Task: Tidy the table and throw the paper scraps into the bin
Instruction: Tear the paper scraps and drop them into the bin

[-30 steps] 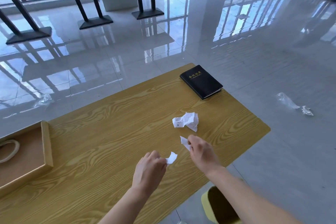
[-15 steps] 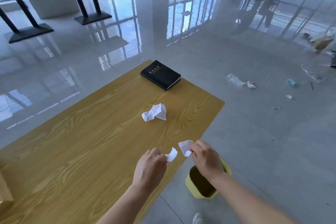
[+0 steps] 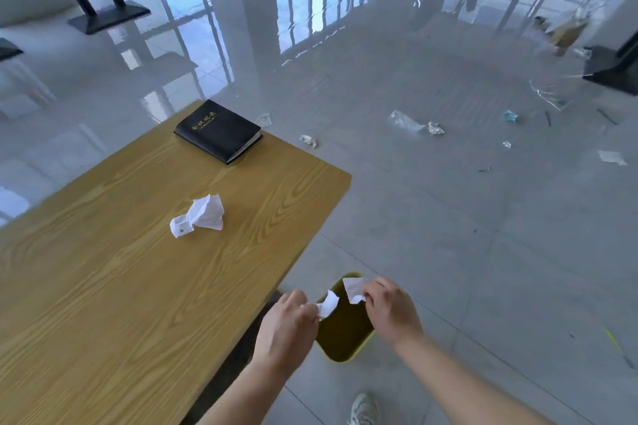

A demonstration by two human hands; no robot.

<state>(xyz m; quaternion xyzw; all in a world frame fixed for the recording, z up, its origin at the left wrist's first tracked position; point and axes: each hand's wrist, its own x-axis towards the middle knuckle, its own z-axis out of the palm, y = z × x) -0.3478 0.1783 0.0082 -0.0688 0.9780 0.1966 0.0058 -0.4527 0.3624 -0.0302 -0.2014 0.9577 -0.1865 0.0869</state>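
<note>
My left hand (image 3: 287, 328) pinches a small white paper scrap (image 3: 328, 304), and my right hand (image 3: 392, 310) pinches another white scrap (image 3: 353, 289). Both hands hover past the table's right edge, directly over the open yellow-green bin (image 3: 348, 352) standing on the floor. A larger crumpled white paper (image 3: 200, 219) still lies on the wooden table (image 3: 103, 286), well to the left of my hands.
A black notebook (image 3: 219, 130) with gold lettering rests at the table's far corner. Crumpled paper (image 3: 308, 140) and plastic wrappers (image 3: 405, 121) litter the grey floor beyond. My shoe (image 3: 364, 409) shows below the bin. Black table bases (image 3: 108, 15) stand far back.
Both hands carried their scraps rightward off the tabletop to above the bin. The view swung right, so the wooden tray at the left is out of sight.
</note>
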